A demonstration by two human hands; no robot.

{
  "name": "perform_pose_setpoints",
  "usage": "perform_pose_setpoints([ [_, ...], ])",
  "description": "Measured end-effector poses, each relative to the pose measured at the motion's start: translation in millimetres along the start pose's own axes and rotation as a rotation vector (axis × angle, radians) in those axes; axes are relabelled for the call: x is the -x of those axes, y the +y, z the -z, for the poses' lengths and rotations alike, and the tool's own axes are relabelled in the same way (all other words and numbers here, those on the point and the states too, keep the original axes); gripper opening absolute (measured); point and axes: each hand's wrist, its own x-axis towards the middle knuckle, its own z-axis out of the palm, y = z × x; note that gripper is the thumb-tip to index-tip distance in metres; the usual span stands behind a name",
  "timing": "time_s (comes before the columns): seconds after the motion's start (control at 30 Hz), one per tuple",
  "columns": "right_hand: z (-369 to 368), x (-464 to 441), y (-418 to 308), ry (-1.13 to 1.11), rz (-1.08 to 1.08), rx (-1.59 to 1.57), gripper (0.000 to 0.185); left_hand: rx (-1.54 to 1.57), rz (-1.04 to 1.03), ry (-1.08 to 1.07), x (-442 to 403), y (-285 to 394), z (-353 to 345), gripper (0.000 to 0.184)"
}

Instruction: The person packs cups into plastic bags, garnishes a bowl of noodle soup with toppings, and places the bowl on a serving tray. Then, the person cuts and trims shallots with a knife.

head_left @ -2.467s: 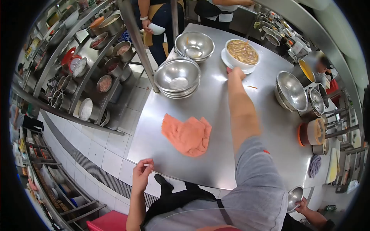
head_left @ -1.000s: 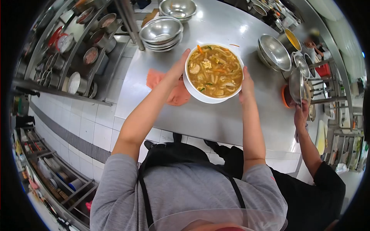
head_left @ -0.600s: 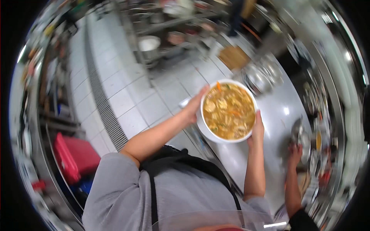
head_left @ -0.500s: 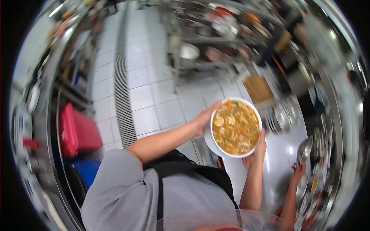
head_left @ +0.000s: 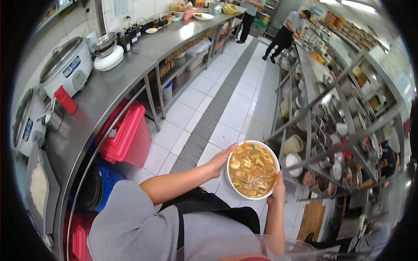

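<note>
My left hand [head_left: 220, 162] and right hand [head_left: 277, 189] gripped the soup bowl's [head_left: 253, 170] opposite sides. Fingertips beneath it were hidden.

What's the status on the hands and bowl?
Left hand and right hand on bowl, one each side. Bowl full of soup. Nothing touching it but hands.

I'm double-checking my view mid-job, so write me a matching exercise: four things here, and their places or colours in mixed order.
Things
1. Soup
2. Lidded bin
3. Long grate
4. White cooker

Places or colours
A. On the steel counter
B. In the bowl held by the left hand and right hand
C. Pinkish red
D. Along the tiled floor

Pairs: 1-B; 2-C; 3-D; 4-A
</note>
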Motion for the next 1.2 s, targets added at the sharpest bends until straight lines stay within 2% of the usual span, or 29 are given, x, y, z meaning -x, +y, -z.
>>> perform_pose_setpoints([
  [0.03,4.7,-13.2,-6.0,-0.049,-0.013,0.046,0.046,-0.076,-0.039,0.096,-8.1,-4.9,0.4,0.061],
  [0.17,33.2,-73.9,3.4,-0.241,0.005,0.157,0.045,0.094,-0.163,0.121,-26.9,-41.0,4.8,0.061],
  [0.2,33.7,-116.8,32.3,-0.243,0.029,0.128,0.045,0.049,-0.139,0.103,-57.8,-36.9,30.4,0.061],
  [0.33,32.7,-129.1,22.5,-0.473,0.004,0.132,0.046,0.006,-0.334,0.23,-45.9,-62.1,24.0,0.067],
  [0.4,38.4,-115.1,7.4,-0.547,-0.008,0.257,0.047,0.053,-0.418,0.376,-22.7,-88.4,7.7,0.071],
  [0.43,-26.6,-200.0,25.8,-0.484,0.011,0.206,0.047,-0.038,-0.366,0.343,-92.7,-7.9,60.5,0.07],
  [0.5,-154.9,-274.3,-28.4,-0.567,-0.017,0.251,0.047,0.05,-0.442,0.436,-132.4,117.8,68.9,0.07],
  [0.6,-268.9,-341.8,-46.5,-0.683,-0.05,0.277,0.047,0.044,-0.53,0.541,-160.4,214.6,102.8,0.071],
  [0.63,-296.3,-360.9,-47.2,-0.712,-0.066,0.277,0.047,0.085,-0.58,0.595,-159.8,243.0,90.7,0.069],
  [0.67,-347.9,-407.5,-36.8,-0.713,-0.071,0.297,0.047,0.164,-0.538,0.533,-202.8,291.8,151.1,0.069],
  [0.7,-361.0,-422.8,-34.1,-0.723,-0.065,0.302,0.047,0.131,-0.591,0.564,-218.7,295.3,171.7,0.069],
  [0.73,-398.7,-444.9,-40.2,-0.762,-0.022,0.29,0.048,0.073,-0.686,0.583,-230.4,326.3,182.6,0.069],
  [0.8,-423.1,-474.4,-34.2,-0.711,-0.042,0.341,0.05,0.149,-0.671,0.592,-240.3,340.7,191.8,0.07],
  [0.87,-463.4,-498.1,-23.0,-0.875,-0.123,0.309,0.051,0.166,-0.695,0.632,-237.2,368.7,208.3,0.071],
  [0.9,-503.5,-552.2,-9.9,-0.861,-0.191,0.332,0.051,0.193,-0.691,0.724,-283.6,398.1,252.8,0.071],
  [0.97,-535.3,-578.1,-6.4,-0.878,-0.237,0.462,0.051,0.188,-0.749,0.883,-302.1,412.4,272.0,0.072],
  [1.07,-590.1,-615.1,11.8,-0.977,-0.319,0.551,0.049,0.315,-0.786,1.015,-335.9,425.0,347.7,0.072],
  [1.2,-643.6,-677.9,62.2,-1.138,-0.393,0.606,0.049,0.259,-0.862,1.254,-348.7,444.5,332.6,0.069],
])
